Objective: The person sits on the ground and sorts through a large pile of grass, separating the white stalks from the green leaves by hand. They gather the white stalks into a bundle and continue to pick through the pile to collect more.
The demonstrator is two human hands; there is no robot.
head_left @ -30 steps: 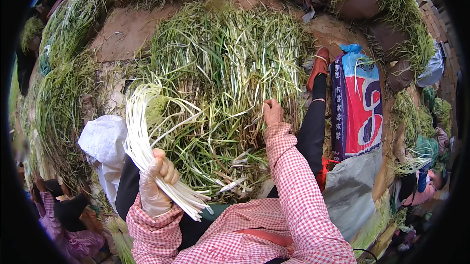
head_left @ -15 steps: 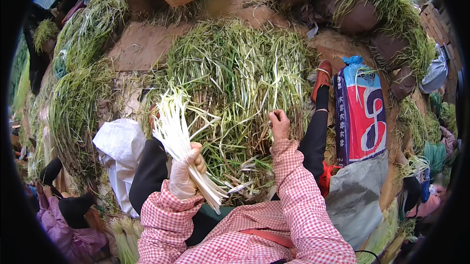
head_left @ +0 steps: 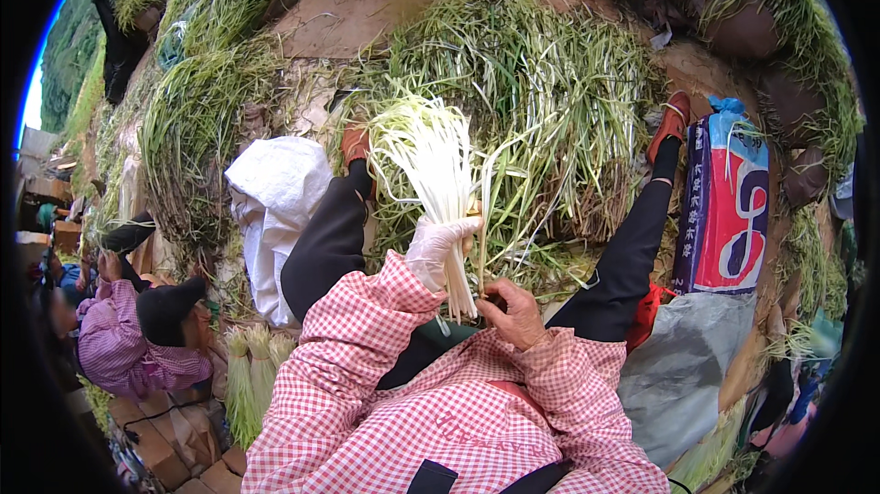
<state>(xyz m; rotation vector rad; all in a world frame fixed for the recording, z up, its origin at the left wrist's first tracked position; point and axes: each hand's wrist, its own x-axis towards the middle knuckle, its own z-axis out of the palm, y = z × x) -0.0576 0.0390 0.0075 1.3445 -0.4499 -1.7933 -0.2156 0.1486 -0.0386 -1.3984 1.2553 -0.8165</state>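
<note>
My left hand (head_left: pixel 440 251), in a thin pale glove, is closed round a bundle of white-stalked greens (head_left: pixel 449 178) that look like blanched garlic chives. Their pale green leaf tips fan out away from me and the cut-looking white ends point back towards my lap. Bare, my right hand (head_left: pixel 515 312) pinches the lower end of a single yellowish stalk (head_left: pixel 484 247) close against the bundle's right side. Beyond both hands, between my outstretched legs, lies a wide heap of loose green stalks (head_left: pixel 541 118).
A white sack (head_left: pixel 280 219) lies by my left leg. Right of my other leg are a red and blue printed bag (head_left: pixel 729 219) and grey sheeting (head_left: pixel 692 366). Finished-looking bundles (head_left: pixel 252 384) stand at lower left, near another person in a checked sleeve (head_left: pixel 115 338). More heaps (head_left: pixel 197 146) surround me.
My right hand has come back from over the heap to the bundle's lower end, with a stalk in its fingers. The bundle is now held more upright, and the view has shifted leftward.
</note>
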